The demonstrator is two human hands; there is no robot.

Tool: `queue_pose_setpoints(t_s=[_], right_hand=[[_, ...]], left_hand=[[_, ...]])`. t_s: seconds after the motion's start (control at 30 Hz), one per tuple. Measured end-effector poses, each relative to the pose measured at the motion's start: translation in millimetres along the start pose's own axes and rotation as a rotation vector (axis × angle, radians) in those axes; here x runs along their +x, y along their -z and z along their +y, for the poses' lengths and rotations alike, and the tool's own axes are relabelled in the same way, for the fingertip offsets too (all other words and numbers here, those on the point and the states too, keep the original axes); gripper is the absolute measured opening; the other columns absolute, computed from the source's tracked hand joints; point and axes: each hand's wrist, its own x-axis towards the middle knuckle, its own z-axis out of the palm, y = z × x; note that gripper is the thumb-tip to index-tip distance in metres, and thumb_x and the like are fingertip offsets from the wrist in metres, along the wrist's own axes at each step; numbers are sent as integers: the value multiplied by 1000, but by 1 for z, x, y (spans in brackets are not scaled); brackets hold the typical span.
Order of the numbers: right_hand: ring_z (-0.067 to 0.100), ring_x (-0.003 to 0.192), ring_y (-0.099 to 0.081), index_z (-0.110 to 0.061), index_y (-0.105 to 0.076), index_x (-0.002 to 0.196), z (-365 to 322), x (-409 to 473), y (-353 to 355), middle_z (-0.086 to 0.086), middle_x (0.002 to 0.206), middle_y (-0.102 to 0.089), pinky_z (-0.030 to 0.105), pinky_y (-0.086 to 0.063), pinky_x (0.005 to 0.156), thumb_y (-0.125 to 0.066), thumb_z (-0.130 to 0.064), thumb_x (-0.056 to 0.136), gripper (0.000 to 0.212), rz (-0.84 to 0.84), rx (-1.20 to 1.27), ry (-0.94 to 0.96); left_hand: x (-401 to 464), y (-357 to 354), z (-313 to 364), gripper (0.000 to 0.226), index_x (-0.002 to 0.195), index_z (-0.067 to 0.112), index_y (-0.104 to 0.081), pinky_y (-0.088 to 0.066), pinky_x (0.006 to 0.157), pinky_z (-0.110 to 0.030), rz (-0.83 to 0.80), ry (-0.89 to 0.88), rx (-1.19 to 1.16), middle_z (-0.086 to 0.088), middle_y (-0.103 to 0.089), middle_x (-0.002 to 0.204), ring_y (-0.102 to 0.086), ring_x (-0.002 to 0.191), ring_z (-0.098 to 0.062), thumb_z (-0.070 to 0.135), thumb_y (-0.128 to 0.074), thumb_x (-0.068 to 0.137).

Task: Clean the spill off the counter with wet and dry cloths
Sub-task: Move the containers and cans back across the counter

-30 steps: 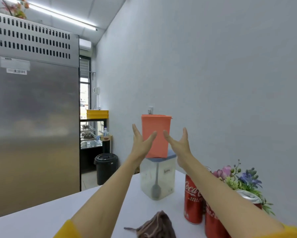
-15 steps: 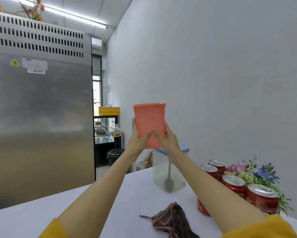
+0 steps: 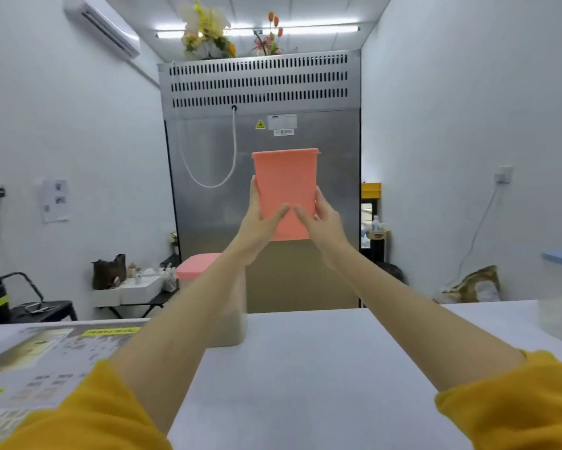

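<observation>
Both hands are up at arm's length, gripping a tall salmon-pink plastic container point(image 3: 284, 190) between them. The left hand point(image 3: 260, 222) wraps its left side with the thumb laid across the front face, fingers behind and out of sight. The right hand point(image 3: 321, 222) mirrors it on the right side, thumb forward too. The two thumbs nearly meet low on the front. The grip sits in the lower half, so the container rides top-heavy above the hands — held high, clear of everything.

Below the yellow sleeves, the pale grey counter top point(image 3: 305, 368) stretches forward. I can see no spill on it from here, and no cloth either, wet or dry; both may lie outside this view. A printed laminated sheet point(image 3: 45, 352) lies on the counter to the left. A translucent tub with a pink lid point(image 3: 204, 271) stands partly hidden behind the left forearm.

What worries me: I can't tell what the container holds. If it tilts while carried this high, or slips through that low grip, it would drop onto the counter. The tub sits close under the left arm, and a careless lowering could knock it.

Beyond stands the tall stainless steel refrigerator point(image 3: 263, 196), with artificial flowers point(image 3: 208, 30) on top.
</observation>
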Motion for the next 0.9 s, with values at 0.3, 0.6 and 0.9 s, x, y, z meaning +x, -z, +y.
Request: queue_pose_setpoints(t_s=[0.3,0.6,0.9], right_hand=[[17,127,-48,-30,-18,150,33,-12,-142,-4,142,-47,39,-39,108,-58,-34,91,71,-76,29,-71],[16,133,-40,-28,-7,151,40,-20,-159,-4,150,-35,23,-31,104,-52,-29,95,72,-58,-75,-21],[16,140,-29,-27,-14,150,19,-26,-33,-5,154,-27,29,-28,109,-50,-33,96,66,164,-221,-27]], left_hand=[[-28,126,-57,73,144,32,-12,-53,78,-20,41,110,-24,1,-52,135,-58,112,-6,19,-60,90],[-32,132,-78,78,145,20,-7,-27,111,-33,290,53,285,-5,-26,148,-32,133,-12,13,-60,88],[-34,19,-45,52,122,6,-43,-34,103,-31,407,-509,568,-14,-49,118,-43,114,-24,9,-67,75]])
